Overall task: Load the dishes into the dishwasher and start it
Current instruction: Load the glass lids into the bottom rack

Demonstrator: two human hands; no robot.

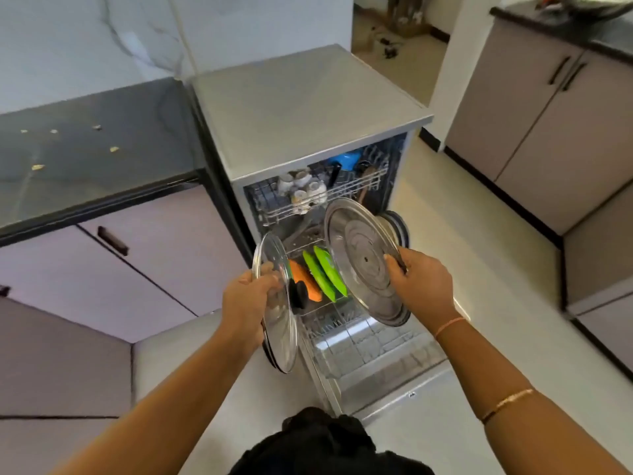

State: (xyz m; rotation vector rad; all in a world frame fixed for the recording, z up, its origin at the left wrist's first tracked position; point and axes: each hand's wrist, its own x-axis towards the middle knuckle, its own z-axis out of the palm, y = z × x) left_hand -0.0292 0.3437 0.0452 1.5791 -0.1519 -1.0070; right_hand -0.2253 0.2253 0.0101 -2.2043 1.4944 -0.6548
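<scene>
Nearest the lens, black fabric (325,443) fills the bottom edge, its form cut off by the frame. At left, a dark glossy countertop (85,149) carries a few pale crumbs above matte lilac cabinet doors. Left hand (246,299): fingers curled round the rim of a clear glass lid (277,323), held on edge, black knob (297,294) facing right; a dark rim behind it may be a second lid, not resolvable. Centre: grey dishwasher (301,108), door down and both racks drawn out. The upper rack (274,214) holds white cups (305,190) and a blue item, partly hidden; the wire lower rack (359,341) holds an orange plate (305,279) and two green plates (325,272) standing upright. Right hand (419,286): thumb and fingers pinch the edge of a round ribbed steel lid (366,265), tilted above the lower rack and masking dark-rimmed discs behind it. At right, a pale floor (496,234) and beige cabinets (548,114) under a black counter.
</scene>
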